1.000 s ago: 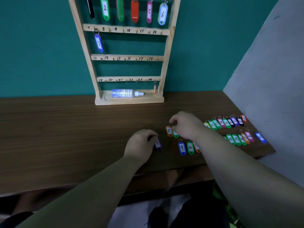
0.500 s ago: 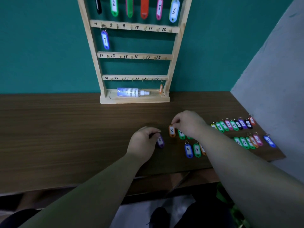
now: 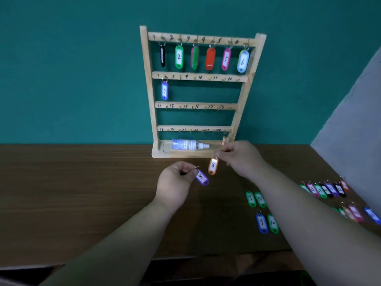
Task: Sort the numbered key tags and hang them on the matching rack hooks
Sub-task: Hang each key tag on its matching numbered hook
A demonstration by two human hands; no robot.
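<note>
A wooden key rack (image 3: 249,83) stands against the teal wall, with numbered hooks in rows. Tags 1 to 6 hang along its top row and a blue tag 7 (image 3: 164,90) hangs on the second row. My left hand (image 3: 175,180) pinches the ring of a purple tag 8 (image 3: 201,177) above the table. My right hand (image 3: 241,156) pinches the ring of an orange tag 8 (image 3: 213,165), which dangles in front of the rack's base. Green tags 9 and 10 (image 3: 255,199) and a blue 9 (image 3: 261,223) with a green 10 lie on the table.
A small spray bottle (image 3: 188,144) lies in the rack's base tray, and a small orange tag (image 3: 224,140) hangs at the bottom right hook. Several more coloured tags (image 3: 327,189) lie in rows at the table's right end. A grey wall (image 3: 354,112) bounds the right side.
Both hands have lifted off the table, each carrying a tag 8, and moved toward the rack. The view has tilted up, showing the whole rack.
</note>
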